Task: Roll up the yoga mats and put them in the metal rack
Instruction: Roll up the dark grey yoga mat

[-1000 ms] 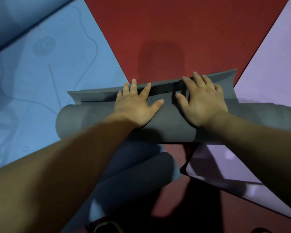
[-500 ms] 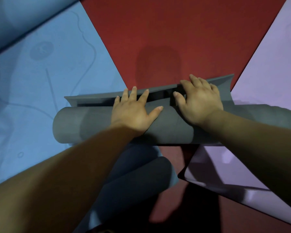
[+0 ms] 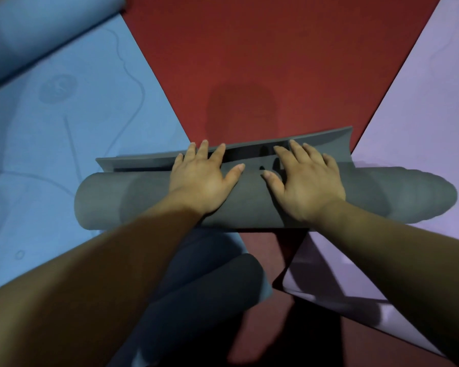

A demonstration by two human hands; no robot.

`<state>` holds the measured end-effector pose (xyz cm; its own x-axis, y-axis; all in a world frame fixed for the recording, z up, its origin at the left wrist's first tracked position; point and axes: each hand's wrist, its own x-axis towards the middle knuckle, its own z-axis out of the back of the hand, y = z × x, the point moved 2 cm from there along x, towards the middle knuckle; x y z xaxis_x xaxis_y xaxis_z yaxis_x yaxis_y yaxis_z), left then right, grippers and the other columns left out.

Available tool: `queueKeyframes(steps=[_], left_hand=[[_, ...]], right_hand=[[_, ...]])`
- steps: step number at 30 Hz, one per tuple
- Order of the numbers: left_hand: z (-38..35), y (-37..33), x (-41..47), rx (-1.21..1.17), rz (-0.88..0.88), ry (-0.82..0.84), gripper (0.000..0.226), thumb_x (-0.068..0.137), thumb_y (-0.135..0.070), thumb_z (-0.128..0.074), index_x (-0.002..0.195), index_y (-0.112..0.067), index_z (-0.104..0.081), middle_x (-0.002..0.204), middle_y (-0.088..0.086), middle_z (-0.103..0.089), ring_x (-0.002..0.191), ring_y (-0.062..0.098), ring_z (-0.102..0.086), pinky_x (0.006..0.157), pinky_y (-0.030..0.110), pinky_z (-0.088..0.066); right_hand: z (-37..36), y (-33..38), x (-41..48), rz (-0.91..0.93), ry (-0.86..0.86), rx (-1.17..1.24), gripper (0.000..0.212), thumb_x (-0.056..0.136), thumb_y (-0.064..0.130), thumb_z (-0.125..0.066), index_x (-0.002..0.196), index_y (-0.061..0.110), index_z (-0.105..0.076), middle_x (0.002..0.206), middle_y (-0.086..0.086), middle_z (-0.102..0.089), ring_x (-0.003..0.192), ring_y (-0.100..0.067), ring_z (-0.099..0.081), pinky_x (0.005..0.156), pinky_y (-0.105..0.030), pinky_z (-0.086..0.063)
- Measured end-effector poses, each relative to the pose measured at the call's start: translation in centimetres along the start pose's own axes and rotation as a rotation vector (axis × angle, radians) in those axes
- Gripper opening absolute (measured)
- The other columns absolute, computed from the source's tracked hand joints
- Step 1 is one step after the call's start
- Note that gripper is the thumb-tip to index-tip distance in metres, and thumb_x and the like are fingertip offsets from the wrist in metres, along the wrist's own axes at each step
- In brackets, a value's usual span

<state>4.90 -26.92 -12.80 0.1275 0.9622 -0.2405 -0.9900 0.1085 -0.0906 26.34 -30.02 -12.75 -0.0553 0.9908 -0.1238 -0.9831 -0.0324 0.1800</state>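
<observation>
- Since half a second ago the right hand (image 3: 308,184) has drawn back a little across the roll, so its thumb now lies nearer the left thumb; the left hand (image 3: 202,181) has barely shifted.
- Both hands lie palm down with fingers straight and spread, gripping nothing, pressing on top of the grey yoga mat (image 3: 398,194).
- Fingertips of both hands reach over the far side of the roll to the loose flap (image 3: 143,162), the last unrolled strip of the grey mat, which curls up at its far edge.
- Both forearms come in from the bottom corners of the view and meet the roll near its middle.
- The grey mat is almost fully rolled and lies crosswise on the floor in front of the person, its left end over the blue mat (image 3: 64,154) and its right end over the purple mat (image 3: 421,102).
- Beyond the flap, a red surface (image 3: 249,49) fills the wedge between the blue and purple mats, with a soft shadow (image 3: 241,109) on it.
- The blue mat's far end is rolled up (image 3: 37,30) at the top left corner.
- Under the forearms, close to the person, sits a dark blue-grey rounded shape (image 3: 210,295); whether it is a rolled mat or a knee cannot be told.
</observation>
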Motion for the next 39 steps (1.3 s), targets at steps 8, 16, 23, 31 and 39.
queueKeyframes(steps=[8, 16, 23, 31, 39], left_hand=[[-0.2, -0.3, -0.1, 0.043, -0.026, -0.026, 0.085, 0.091, -0.079, -0.009, 0.159, -0.03, -0.023, 0.167, 0.006, -0.022, 0.155, 0.03, -0.013, 0.124, 0.05, -0.014], [-0.3, -0.6, -0.4, 0.042, -0.016, -0.077, 0.079, 0.095, -0.073, -0.013, 0.16, -0.029, -0.023, 0.168, 0.004, -0.02, 0.155, 0.03, -0.012, 0.125, 0.05, -0.011], [-0.4, -0.9, -0.2, 0.075, -0.014, -0.106, 0.083, 0.091, -0.076, -0.006, 0.158, -0.032, -0.026, 0.165, 0.004, -0.028, 0.152, 0.032, -0.02, 0.122, 0.052, -0.017], [-0.2, -0.8, 1.1, 0.079, 0.007, -0.088, 0.087, 0.087, -0.079, -0.001, 0.157, -0.034, -0.028, 0.163, 0.002, -0.033, 0.152, 0.03, -0.022, 0.122, 0.051, -0.019], [0.4, -0.7, 3.4, 0.04, 0.015, -0.028, 0.082, 0.09, -0.079, -0.009, 0.155, -0.034, -0.032, 0.159, -0.001, -0.038, 0.15, 0.029, -0.027, 0.121, 0.051, -0.022]], right_hand=[[0.4, -0.3, 2.6, -0.02, -0.017, 0.031, 0.069, 0.096, 0.068, -0.028, 0.153, 0.03, -0.036, 0.164, -0.007, -0.032, 0.152, -0.03, -0.023, 0.121, -0.056, -0.018], [0.9, -0.5, 4.8, -0.043, -0.012, 0.041, 0.067, 0.098, 0.065, -0.025, 0.155, 0.029, -0.034, 0.164, -0.006, -0.031, 0.152, -0.029, -0.023, 0.122, -0.053, -0.018], [1.3, -0.4, 5.5, -0.047, -0.018, 0.037, 0.067, 0.099, 0.065, -0.025, 0.153, 0.027, -0.038, 0.162, -0.007, -0.034, 0.149, -0.029, -0.029, 0.12, -0.052, -0.022], [1.9, -2.5, 4.2, -0.069, 0.095, -0.025, 0.077, 0.093, 0.077, -0.021, 0.152, 0.03, -0.038, 0.16, -0.004, -0.037, 0.147, -0.029, -0.03, 0.12, -0.059, -0.018], [2.0, -2.6, 6.0, -0.136, 0.124, -0.065, 0.082, 0.088, 0.083, -0.016, 0.145, 0.031, -0.043, 0.142, -0.008, -0.056, 0.131, -0.035, -0.044, 0.106, -0.054, -0.029]])
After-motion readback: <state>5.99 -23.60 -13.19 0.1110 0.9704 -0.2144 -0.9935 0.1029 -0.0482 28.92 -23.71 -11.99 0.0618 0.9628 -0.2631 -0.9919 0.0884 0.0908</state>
